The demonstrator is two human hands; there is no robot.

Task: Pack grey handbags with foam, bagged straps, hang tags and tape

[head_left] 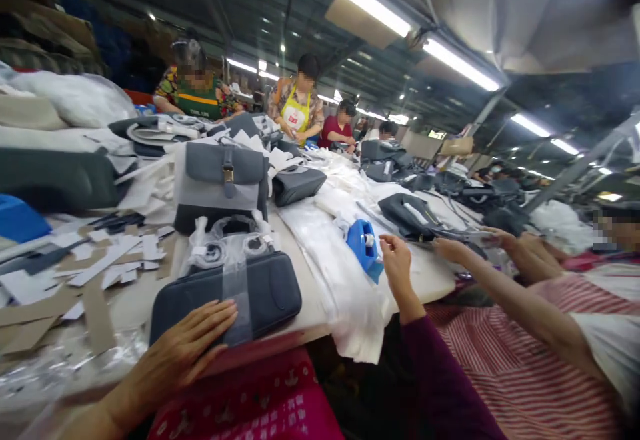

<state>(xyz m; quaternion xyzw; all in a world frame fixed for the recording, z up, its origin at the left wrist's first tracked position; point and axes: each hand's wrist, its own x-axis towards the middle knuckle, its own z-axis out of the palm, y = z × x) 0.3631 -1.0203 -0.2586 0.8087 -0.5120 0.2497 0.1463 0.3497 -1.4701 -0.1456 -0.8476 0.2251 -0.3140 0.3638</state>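
Note:
My left hand (197, 333) lies flat with fingers stretched on a dark navy bag (277, 287). A translucent plastic strip (235, 300) runs around the bag's middle, and clear-wrapped straps (207, 253) rest along its back edge. My right hand (397, 267) is raised just right of a blue tape dispenser (359, 243), its fingers curled into a pinch near the tape roll. Whatever sits between those fingertips is too small to make out. Behind the navy bag stands a grey flap bag (223, 180) with a gold clasp.
White foam sheets (340, 287) hang over the table's front edge. Cardboard and paper scraps (97, 307) cover the left side, near another blue dispenser (20, 219). At right, a co-worker's hands (453, 250) handle a dark bag (410, 217). Several people work across the table.

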